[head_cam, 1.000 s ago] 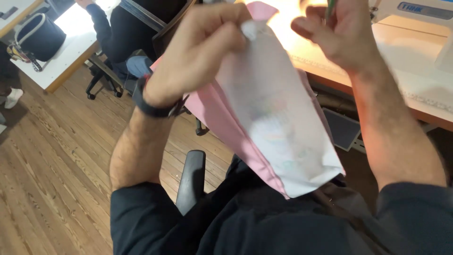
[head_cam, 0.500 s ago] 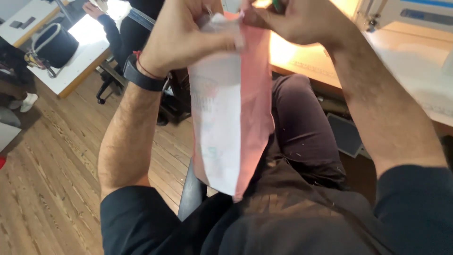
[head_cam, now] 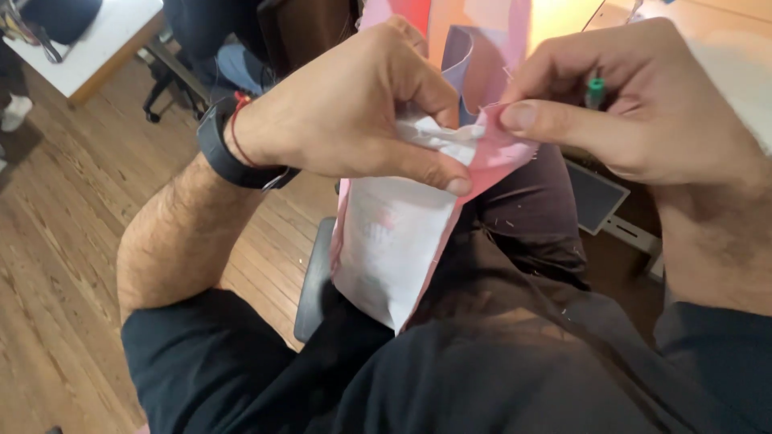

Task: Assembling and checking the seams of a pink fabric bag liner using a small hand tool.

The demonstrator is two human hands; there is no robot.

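Left hand [head_cam: 354, 112] pinches the top edge of a pink and white fabric piece [head_cam: 394, 241], thumb pressed on it. Right hand [head_cam: 643, 104] grips the same edge beside it, also clutching a small green-tipped tool [head_cam: 594, 88]. Fabric hangs over dark-trousered lap [head_cam: 531, 209]; wooden floor [head_cam: 56, 265] below.

Wood plank floor [head_cam: 64, 265] fills left of frame below me. Upper left: white table [head_cam: 104, 36] with wooden edge, dark bag [head_cam: 60, 14] on top. Black wheeled chair base [head_cam: 165, 92] stands on the floor beside it. Upper right: pale wooden tabletop [head_cam: 724, 48].
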